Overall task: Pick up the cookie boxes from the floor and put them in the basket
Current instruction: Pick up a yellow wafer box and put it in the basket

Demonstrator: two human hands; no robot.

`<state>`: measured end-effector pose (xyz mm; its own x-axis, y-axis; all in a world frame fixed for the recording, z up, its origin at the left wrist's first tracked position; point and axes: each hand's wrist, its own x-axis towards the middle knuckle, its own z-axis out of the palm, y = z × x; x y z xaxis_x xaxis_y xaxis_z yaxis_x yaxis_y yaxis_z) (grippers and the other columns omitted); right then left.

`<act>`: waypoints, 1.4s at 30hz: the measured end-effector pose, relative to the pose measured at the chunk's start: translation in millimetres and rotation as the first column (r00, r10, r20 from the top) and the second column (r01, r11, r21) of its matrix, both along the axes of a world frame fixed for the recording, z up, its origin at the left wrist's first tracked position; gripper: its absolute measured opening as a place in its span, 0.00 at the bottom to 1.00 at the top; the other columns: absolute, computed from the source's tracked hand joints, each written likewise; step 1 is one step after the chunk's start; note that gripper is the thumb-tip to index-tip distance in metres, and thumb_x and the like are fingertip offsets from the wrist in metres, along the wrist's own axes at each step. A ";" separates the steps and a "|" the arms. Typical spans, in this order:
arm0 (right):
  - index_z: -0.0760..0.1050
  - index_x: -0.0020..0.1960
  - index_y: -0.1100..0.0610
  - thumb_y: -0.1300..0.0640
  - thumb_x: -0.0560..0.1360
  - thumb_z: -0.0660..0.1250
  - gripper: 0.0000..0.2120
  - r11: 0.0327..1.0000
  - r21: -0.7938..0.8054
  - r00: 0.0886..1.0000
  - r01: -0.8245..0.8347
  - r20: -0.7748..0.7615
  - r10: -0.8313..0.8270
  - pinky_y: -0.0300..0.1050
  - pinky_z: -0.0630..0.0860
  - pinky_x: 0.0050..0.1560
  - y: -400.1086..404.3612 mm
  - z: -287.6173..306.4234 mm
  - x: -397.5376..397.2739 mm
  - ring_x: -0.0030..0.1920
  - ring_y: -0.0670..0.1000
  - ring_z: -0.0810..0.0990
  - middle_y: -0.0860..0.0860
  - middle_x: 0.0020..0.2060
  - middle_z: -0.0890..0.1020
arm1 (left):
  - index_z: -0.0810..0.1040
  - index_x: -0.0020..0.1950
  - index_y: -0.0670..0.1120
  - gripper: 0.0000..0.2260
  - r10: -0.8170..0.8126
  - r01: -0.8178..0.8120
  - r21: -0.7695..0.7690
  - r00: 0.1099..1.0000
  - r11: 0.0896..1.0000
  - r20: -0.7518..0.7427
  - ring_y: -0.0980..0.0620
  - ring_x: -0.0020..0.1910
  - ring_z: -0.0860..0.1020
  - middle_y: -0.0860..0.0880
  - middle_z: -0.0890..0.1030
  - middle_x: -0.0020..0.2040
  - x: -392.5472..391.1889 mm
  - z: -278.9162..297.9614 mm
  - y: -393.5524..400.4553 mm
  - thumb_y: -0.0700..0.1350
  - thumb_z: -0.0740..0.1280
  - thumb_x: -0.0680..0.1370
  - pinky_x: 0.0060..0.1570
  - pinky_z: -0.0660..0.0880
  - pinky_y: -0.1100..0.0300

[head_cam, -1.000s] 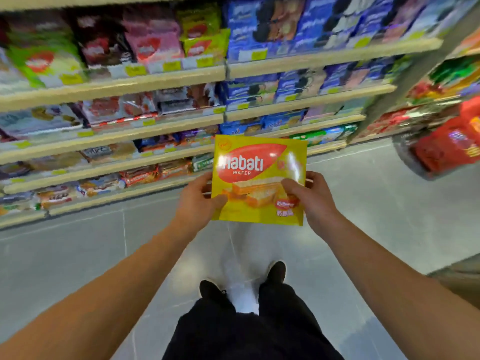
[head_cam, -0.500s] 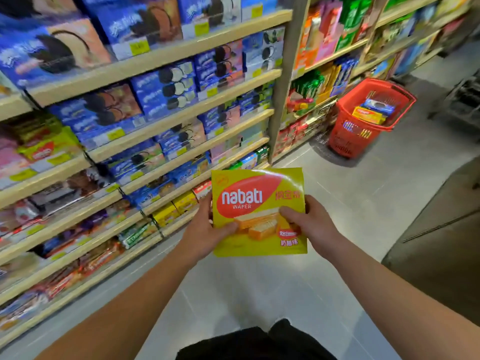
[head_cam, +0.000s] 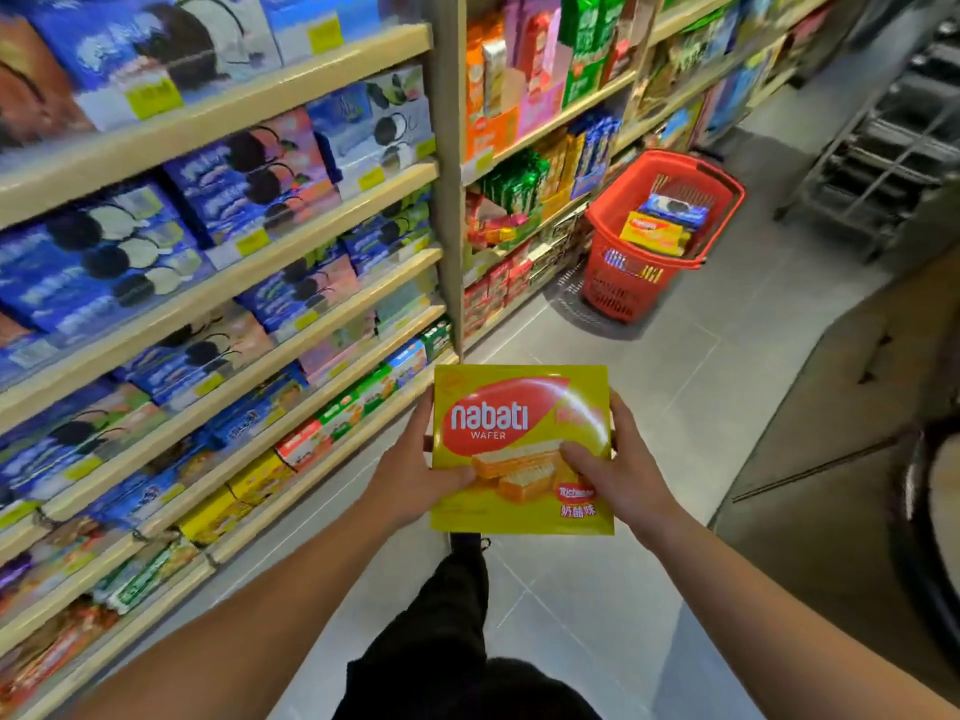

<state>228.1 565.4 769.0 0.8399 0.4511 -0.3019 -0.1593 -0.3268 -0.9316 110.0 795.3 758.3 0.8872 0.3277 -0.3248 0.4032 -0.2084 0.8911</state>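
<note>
- While both hands hold it out in front of the body, the yellow wafer box sits face up above the grey floor, just as it did half a second ago.
- Left hand grips the box's left edge, thumb lying across the front and the other fingers hidden behind the cardboard; the grasp looks unchanged from the earlier frames.
- Right hand grips the right edge the same way, its thumb pressed on the printed wafers, fingers wrapped round the side.
- Compared with a second ago, when the view faced the shelves squarely and both shoes showed below the box, the view has swung right along the aisle, and the shelves now run off at a slant on the left.
- A red basket stands on the floor well ahead of the box, close beside the lower shelves; it was only a blur at the right edge a second ago and now sits larger and nearer than half a second ago.
- Inside the basket lie a yellow box and a blue box, touching each other.
- One dark trouser leg shows below the held box.
</note>
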 end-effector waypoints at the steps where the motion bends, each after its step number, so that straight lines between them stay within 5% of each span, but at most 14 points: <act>1: 0.57 0.74 0.38 0.52 0.73 0.73 0.36 0.999 -0.013 1.000 0.030 0.007 -0.030 0.54 0.82 0.51 -1.1 -5.0 18.9 0.52 0.48 0.83 0.47 0.60 0.78 | 0.47 0.69 0.77 0.46 -0.030 0.030 -0.012 1.000 0.999 -0.001 0.58 0.60 0.75 0.68 0.71 0.63 24.8 -4.8 2.1 0.58 0.77 0.65 0.57 0.77 0.45; 9: 0.56 0.75 0.39 0.52 0.74 0.73 0.37 0.944 -0.137 0.953 0.301 0.024 -0.301 0.55 0.79 0.56 -7.4 -6.6 149.7 0.55 0.49 0.81 0.46 0.62 0.77 | 0.51 0.73 0.71 0.50 -0.254 0.250 -0.082 0.966 0.965 -0.045 0.52 0.58 0.77 0.56 0.76 0.63 216.2 -9.0 15.7 0.60 0.77 0.60 0.53 0.79 0.44; 13: 0.58 0.74 0.40 0.52 0.72 0.74 0.37 0.907 -0.134 0.916 0.400 0.012 -0.402 0.54 0.78 0.58 -17.0 -11.0 199.9 0.56 0.49 0.81 0.46 0.60 0.79 | 0.53 0.64 0.80 0.45 -0.353 0.348 -0.093 0.934 0.933 -0.048 0.55 0.55 0.78 0.58 0.77 0.61 290.9 -1.6 10.4 0.58 0.78 0.59 0.50 0.80 0.47; 18: 0.62 0.72 0.41 0.52 0.72 0.75 0.34 0.886 -0.100 0.885 0.452 -0.072 -0.460 0.54 0.80 0.55 -29.4 -29.4 288.5 0.54 0.48 0.82 0.47 0.57 0.82 | 0.56 0.72 0.69 0.45 -0.431 0.419 -0.113 0.895 0.901 -0.115 0.52 0.54 0.80 0.55 0.80 0.57 398.2 -9.2 4.9 0.48 0.80 0.65 0.48 0.81 0.44; 24: 0.63 0.71 0.42 0.57 0.73 0.73 0.32 0.893 -0.087 0.870 0.441 -0.201 -0.449 0.50 0.81 0.51 -54.2 -45.5 409.7 0.49 0.47 0.83 0.46 0.52 0.82 | 0.59 0.72 0.67 0.47 -0.463 0.441 -0.143 0.859 0.886 -0.218 0.49 0.51 0.83 0.51 0.83 0.55 528.0 -24.1 -17.3 0.56 0.79 0.58 0.48 0.81 0.43; 29: 0.62 0.72 0.43 0.57 0.74 0.72 0.32 0.925 -0.135 0.889 0.356 -0.256 -0.379 0.53 0.81 0.51 -84.4 -48.2 523.0 0.49 0.51 0.84 0.50 0.55 0.82 | 0.59 0.75 0.59 0.40 -0.446 0.410 -0.190 0.869 0.892 -0.215 0.53 0.45 0.84 0.50 0.84 0.50 625.0 -24.9 -48.5 0.39 0.76 0.71 0.42 0.81 0.57; 34: 0.64 0.70 0.48 0.59 0.75 0.71 0.28 0.952 -0.184 0.915 0.244 -0.282 -0.290 0.42 0.79 0.41 -97.5 -45.6 635.0 0.43 0.46 0.84 0.47 0.49 0.82 | 0.58 0.63 0.72 0.39 -0.352 0.309 -0.201 0.908 0.929 -0.229 0.60 0.42 0.83 0.55 0.84 0.47 702.9 -27.2 -65.3 0.41 0.77 0.70 0.41 0.79 0.65; 37: 0.65 0.68 0.48 0.58 0.75 0.72 0.26 0.958 -0.223 0.919 0.182 -0.309 -0.246 0.46 0.81 0.46 -95.5 -52.1 702.3 0.45 0.47 0.84 0.47 0.50 0.82 | 0.65 0.57 0.75 0.35 -0.266 0.211 -0.225 0.929 0.951 -0.258 0.54 0.46 0.84 0.53 0.84 0.50 755.2 -37.3 -68.5 0.51 0.79 0.60 0.48 0.81 0.55; 39: 0.66 0.70 0.49 0.58 0.74 0.73 0.28 0.958 -0.242 0.927 0.151 -0.303 -0.222 0.48 0.81 0.50 -90.6 -58.8 747.3 0.47 0.48 0.84 0.48 0.53 0.83 | 0.65 0.64 0.71 0.39 -0.241 0.199 -0.186 0.940 0.962 -0.241 0.53 0.48 0.83 0.52 0.84 0.53 790.4 -49.7 -65.6 0.56 0.78 0.58 0.49 0.80 0.52; 42: 0.66 0.70 0.50 0.61 0.74 0.72 0.29 0.948 -0.285 0.939 0.138 -0.268 -0.218 0.36 0.79 0.42 -79.7 -66.2 816.8 0.44 0.42 0.82 0.48 0.52 0.82 | 0.62 0.72 0.64 0.41 -0.213 0.160 -0.217 0.944 0.963 -0.250 0.54 0.50 0.82 0.51 0.82 0.56 852.1 -67.4 -62.1 0.48 0.80 0.65 0.52 0.79 0.51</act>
